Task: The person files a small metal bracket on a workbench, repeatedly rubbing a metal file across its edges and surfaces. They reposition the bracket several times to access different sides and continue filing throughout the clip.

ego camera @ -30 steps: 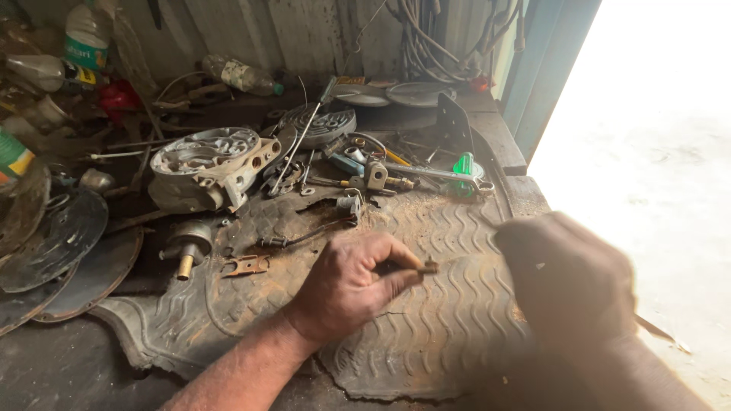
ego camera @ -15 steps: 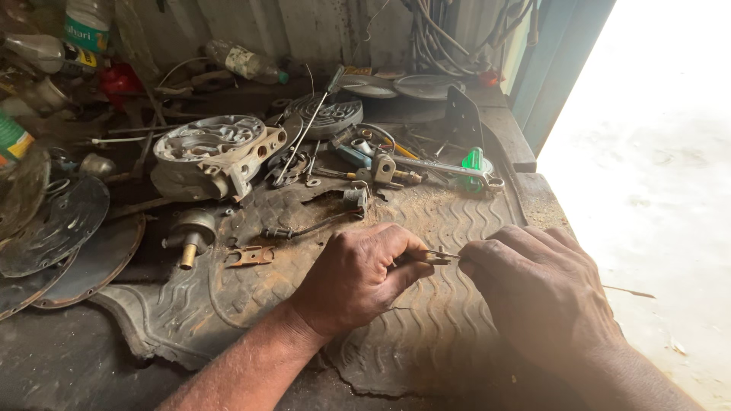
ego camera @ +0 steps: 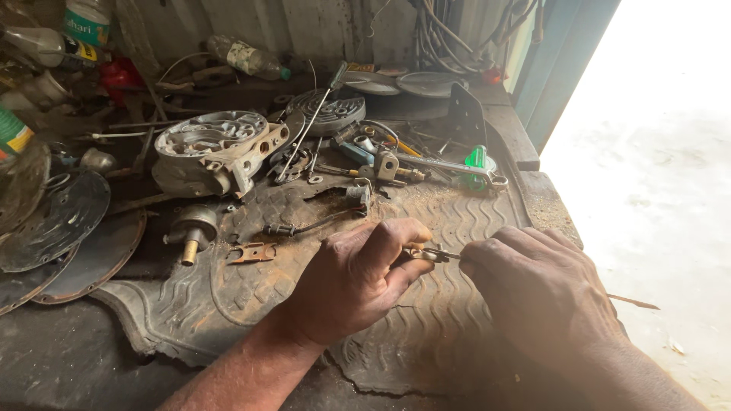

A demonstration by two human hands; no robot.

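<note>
Your left hand [ego camera: 354, 278] pinches a small brass part [ego camera: 421, 253] between thumb and forefinger, over the mat [ego camera: 449, 221]. Your right hand [ego camera: 544, 293] closes on a thin tool, its tip at the part; your fingers hide the grip. Since the earlier frame, your left forefinger has lifted higher.

Daylight floods a pale floor [ego camera: 655, 175] beside the counter [ego camera: 61, 365], backed by a corrugated wall [ego camera: 304, 27] and a blue doorframe [ego camera: 567, 61].
</note>
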